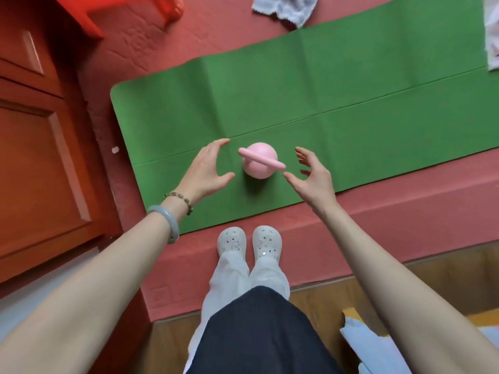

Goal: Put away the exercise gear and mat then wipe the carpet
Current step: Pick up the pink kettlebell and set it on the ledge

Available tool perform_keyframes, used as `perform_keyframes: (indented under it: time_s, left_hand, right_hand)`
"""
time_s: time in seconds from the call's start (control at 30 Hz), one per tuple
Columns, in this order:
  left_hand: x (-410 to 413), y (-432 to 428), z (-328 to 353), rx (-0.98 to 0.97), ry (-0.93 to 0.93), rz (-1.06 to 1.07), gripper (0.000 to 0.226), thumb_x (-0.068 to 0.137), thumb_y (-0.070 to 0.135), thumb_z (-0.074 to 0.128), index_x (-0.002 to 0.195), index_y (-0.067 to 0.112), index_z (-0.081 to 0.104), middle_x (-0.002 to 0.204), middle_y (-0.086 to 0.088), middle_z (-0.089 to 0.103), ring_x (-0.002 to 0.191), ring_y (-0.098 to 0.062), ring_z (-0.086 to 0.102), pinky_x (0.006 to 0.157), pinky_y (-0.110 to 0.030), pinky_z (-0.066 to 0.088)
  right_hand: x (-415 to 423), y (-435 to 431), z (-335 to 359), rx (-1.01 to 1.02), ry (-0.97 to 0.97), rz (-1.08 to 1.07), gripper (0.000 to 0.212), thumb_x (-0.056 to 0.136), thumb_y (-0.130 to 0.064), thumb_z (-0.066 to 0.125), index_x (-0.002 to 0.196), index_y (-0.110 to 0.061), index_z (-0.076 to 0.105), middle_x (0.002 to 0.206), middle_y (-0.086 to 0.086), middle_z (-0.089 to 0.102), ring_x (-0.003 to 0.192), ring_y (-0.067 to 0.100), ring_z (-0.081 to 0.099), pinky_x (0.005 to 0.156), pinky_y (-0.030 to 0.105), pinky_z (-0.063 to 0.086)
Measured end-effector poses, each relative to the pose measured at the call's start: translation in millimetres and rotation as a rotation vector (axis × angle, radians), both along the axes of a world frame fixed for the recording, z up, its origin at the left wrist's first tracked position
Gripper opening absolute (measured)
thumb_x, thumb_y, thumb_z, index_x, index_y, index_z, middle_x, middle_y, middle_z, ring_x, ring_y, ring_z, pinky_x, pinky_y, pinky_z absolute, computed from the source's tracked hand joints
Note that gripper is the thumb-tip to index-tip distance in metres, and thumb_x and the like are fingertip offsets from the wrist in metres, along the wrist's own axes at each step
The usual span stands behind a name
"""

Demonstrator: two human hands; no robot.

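Left hand (pixel 208 171): fingers spread, held nothing, 9 o'clock of kettlebell (pixel 259 164).
Right hand (pixel 312 177): fingers spread, held nothing, 3 o'clock.
Kettlebell: stood on mat (pixel 364 103), untouched.
Cloth (pixel 285 8): lay on carpet (pixel 405 201), 12 o'clock.

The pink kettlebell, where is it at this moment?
In the head view the pink kettlebell stands on the green mat, near the mat's left end, between the open left hand and the open right hand.
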State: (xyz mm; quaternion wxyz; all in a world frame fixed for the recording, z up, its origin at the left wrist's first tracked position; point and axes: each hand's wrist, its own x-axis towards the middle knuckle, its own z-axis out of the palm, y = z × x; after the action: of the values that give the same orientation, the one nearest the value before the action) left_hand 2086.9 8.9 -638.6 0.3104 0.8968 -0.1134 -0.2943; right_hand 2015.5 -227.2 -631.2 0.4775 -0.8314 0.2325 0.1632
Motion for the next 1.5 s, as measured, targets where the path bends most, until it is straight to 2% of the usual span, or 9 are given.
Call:
perform_keyframes:
  time_s: [0.13, 0.27, 0.43, 0.53, 0.7, 0.97, 1.17, 1.37, 1.5]
  left_hand:
    - [0, -3, -81, 0.055, 0.017, -0.089, 0.071, 0.081, 0.020, 0.068, 0.141, 0.010, 0.032, 0.144, -0.010, 0.039, 0.134, -0.023, 0.034, 0.113, -0.034, 0.024]
    - [10, -12, -139, 0.091, -0.034, -0.122, 0.066, 0.085, 0.020, 0.063, 0.141, 0.010, 0.032, 0.144, -0.009, 0.040, 0.134, -0.024, 0.035, 0.113, -0.039, 0.027]
    - [18, -31, -181, 0.078, -0.117, -0.287, 0.056, 0.083, 0.016, 0.062, 0.135, 0.010, 0.042, 0.139, -0.008, 0.046, 0.129, -0.025, 0.041, 0.108, -0.040, 0.031]
    - [22, -37, -198, 0.079, -0.155, -0.294, 0.047, 0.083, 0.011, 0.059, 0.129, 0.009, 0.049, 0.131, -0.008, 0.053, 0.121, -0.027, 0.047, 0.102, -0.040, 0.036]
    - [26, -39, -201, 0.064, -0.210, -0.271, 0.020, 0.085, 0.002, 0.050, 0.103, 0.007, 0.056, 0.099, -0.009, 0.060, 0.090, -0.028, 0.054, 0.068, -0.038, 0.044]
    - [13, -29, -191, 0.107, -0.231, -0.381, 0.018, 0.084, 0.000, 0.054, 0.100, 0.008, 0.055, 0.095, -0.008, 0.060, 0.083, -0.028, 0.055, 0.056, -0.039, 0.047]
    - [-6, -12, -110, 0.065, -0.268, -0.365, 0.016, 0.081, 0.005, 0.063, 0.096, 0.009, 0.059, 0.088, -0.006, 0.063, 0.074, -0.027, 0.059, 0.049, -0.032, 0.044]
    - [-28, -5, 48, 0.058, -0.223, -0.335, 0.019, 0.081, 0.011, 0.067, 0.098, 0.010, 0.060, 0.089, -0.005, 0.065, 0.075, -0.026, 0.061, 0.052, -0.035, 0.049]
    - [-30, -15, 158, 0.018, -0.230, -0.409, 0.023, 0.087, 0.029, 0.054, 0.100, 0.010, 0.057, 0.089, -0.006, 0.063, 0.074, -0.027, 0.061, 0.053, -0.036, 0.049]
  right_hand:
    - [7, 5, -77, -0.024, 0.042, 0.066, 0.059, 0.080, -0.017, 0.069, 0.135, -0.015, 0.045, 0.135, 0.003, 0.052, 0.122, 0.016, 0.049, 0.105, 0.035, 0.040]
    - [18, 7, -134, -0.081, 0.074, 0.172, 0.060, 0.081, -0.017, 0.068, 0.136, -0.012, 0.044, 0.136, 0.006, 0.051, 0.125, 0.019, 0.046, 0.104, 0.027, 0.033]
    - [25, 12, -182, -0.143, 0.096, 0.332, 0.056, 0.078, -0.016, 0.068, 0.130, -0.011, 0.049, 0.126, 0.009, 0.058, 0.115, 0.026, 0.051, 0.096, 0.032, 0.038]
    - [27, 17, -194, -0.151, 0.114, 0.338, 0.045, 0.077, -0.010, 0.063, 0.121, -0.011, 0.057, 0.111, 0.009, 0.064, 0.100, 0.026, 0.057, 0.084, 0.032, 0.043]
    - [32, 16, -196, -0.209, 0.151, 0.346, 0.014, 0.078, -0.005, 0.056, 0.091, -0.007, 0.061, 0.078, 0.012, 0.063, 0.071, 0.030, 0.055, 0.057, 0.030, 0.035]
    - [24, 18, -184, -0.204, 0.184, 0.394, 0.023, 0.075, -0.001, 0.059, 0.097, -0.008, 0.064, 0.078, 0.010, 0.064, 0.070, 0.025, 0.054, 0.062, 0.025, 0.036]
    - [11, 22, -104, -0.158, 0.170, 0.407, 0.026, 0.072, -0.001, 0.061, 0.095, -0.010, 0.068, 0.078, 0.010, 0.067, 0.071, 0.024, 0.058, 0.062, 0.025, 0.041]
    - [-2, 18, 51, -0.142, 0.121, 0.433, 0.026, 0.068, -0.004, 0.064, 0.090, -0.015, 0.070, 0.075, 0.003, 0.067, 0.065, 0.017, 0.052, 0.056, 0.021, 0.032]
    - [-10, 4, 161, -0.183, 0.108, 0.456, 0.025, 0.068, -0.009, 0.065, 0.091, -0.015, 0.070, 0.078, 0.006, 0.070, 0.070, 0.023, 0.061, 0.060, 0.027, 0.043]
